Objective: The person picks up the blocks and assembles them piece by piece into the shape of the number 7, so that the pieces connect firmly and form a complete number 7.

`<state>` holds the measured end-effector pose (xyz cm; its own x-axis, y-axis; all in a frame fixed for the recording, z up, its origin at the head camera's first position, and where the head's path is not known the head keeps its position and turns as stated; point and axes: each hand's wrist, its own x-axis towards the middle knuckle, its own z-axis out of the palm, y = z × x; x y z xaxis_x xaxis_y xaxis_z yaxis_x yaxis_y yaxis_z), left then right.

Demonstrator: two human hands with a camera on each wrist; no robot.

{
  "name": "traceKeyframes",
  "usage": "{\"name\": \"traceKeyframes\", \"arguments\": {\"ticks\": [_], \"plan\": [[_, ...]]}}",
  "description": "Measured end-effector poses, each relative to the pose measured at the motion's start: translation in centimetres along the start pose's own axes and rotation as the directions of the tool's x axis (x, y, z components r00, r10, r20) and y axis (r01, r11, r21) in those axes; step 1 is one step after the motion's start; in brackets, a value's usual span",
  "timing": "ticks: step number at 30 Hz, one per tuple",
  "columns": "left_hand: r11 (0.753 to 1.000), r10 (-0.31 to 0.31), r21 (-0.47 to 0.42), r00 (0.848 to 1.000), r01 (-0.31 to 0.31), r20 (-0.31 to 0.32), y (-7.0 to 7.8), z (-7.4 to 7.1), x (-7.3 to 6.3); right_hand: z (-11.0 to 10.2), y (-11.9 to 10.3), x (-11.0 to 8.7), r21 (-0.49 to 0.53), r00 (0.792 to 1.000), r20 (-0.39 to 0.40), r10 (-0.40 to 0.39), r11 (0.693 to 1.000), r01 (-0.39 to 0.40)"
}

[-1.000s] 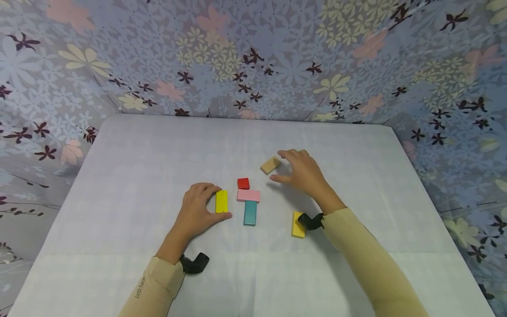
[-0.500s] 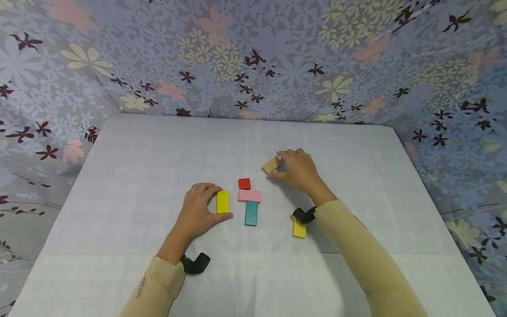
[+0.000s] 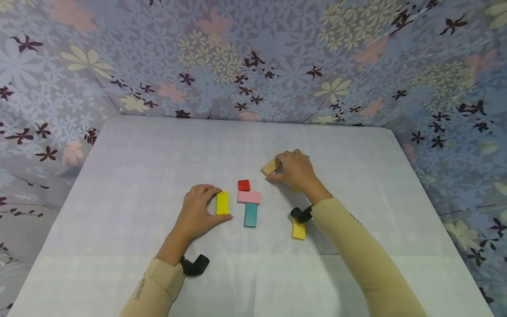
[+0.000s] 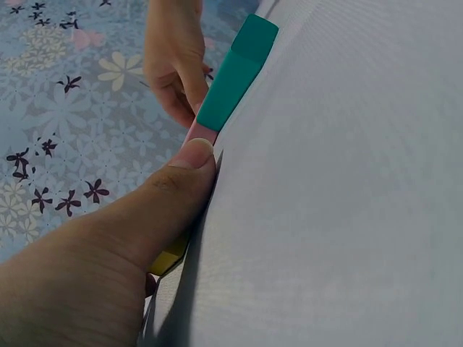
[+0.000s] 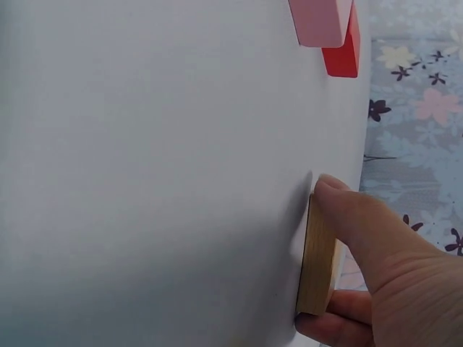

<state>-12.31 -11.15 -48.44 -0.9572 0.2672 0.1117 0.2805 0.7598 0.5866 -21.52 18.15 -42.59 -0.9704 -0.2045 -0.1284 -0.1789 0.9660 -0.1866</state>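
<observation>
My left hand (image 3: 196, 206) holds a bright yellow block (image 3: 222, 203) lying flat, a finger at its far end and the thumb near its close end. In the left wrist view the thumb hides most of that block. My right hand (image 3: 295, 171) pinches a plain wooden block (image 5: 318, 264) endwise between thumb and fingers, low over the table. Between the hands lie a red block (image 3: 243, 185), a pink block (image 3: 248, 197) set crosswise and a teal block (image 3: 250, 215) pointing toward me. These three stand end to side, touching or nearly so.
Another yellow block (image 3: 299, 230) lies below my right wrist, partly under the black wrist camera (image 3: 301, 215). Small bits of yellow and green peek out around the right hand, mostly hidden. A white cloth covers the table (image 3: 158, 149); floral fabric (image 3: 253, 57) hangs behind it.
My right hand has moved slightly left and its thumb and fingers have closed on the wooden block. The left hand stays at the yellow block.
</observation>
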Motion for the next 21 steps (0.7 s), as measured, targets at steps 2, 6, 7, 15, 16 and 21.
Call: {"name": "traceKeyframes", "arguments": {"ticks": [2,6,7,15,16,21], "plan": [[1.0,0.001,0.004,1.0,-0.001,-0.001,0.01,-0.01,-0.05,-0.03,-0.13,0.01,-0.006,1.0,0.003,0.0,1.0,0.0],[1.0,0.002,0.006,1.0,-0.002,-0.003,0.05,-0.02,-0.07,0.04,-0.25,0.17,-0.013,1.0,0.001,-0.003,1.0,0.003],[1.0,0.003,0.007,1.0,-0.003,-0.003,0.04,0.0,-0.07,0.08,-0.25,0.22,-0.015,1.0,0.0,-0.004,1.0,0.004],[1.0,0.0,-0.003,1.0,0.0,-0.001,0.02,0.17,-0.01,0.34,-0.28,0.63,-0.024,1.0,0.011,-0.002,1.0,0.002],[1.0,-0.001,-0.004,1.0,0.001,0.001,0.02,0.17,0.0,0.34,-0.29,0.66,-0.023,1.0,0.013,-0.002,1.0,0.003],[1.0,-0.002,-0.002,1.0,0.002,0.0,0.01,0.09,0.03,0.26,-0.32,0.7,-0.015,1.0,0.014,-0.014,1.0,0.014]]}}
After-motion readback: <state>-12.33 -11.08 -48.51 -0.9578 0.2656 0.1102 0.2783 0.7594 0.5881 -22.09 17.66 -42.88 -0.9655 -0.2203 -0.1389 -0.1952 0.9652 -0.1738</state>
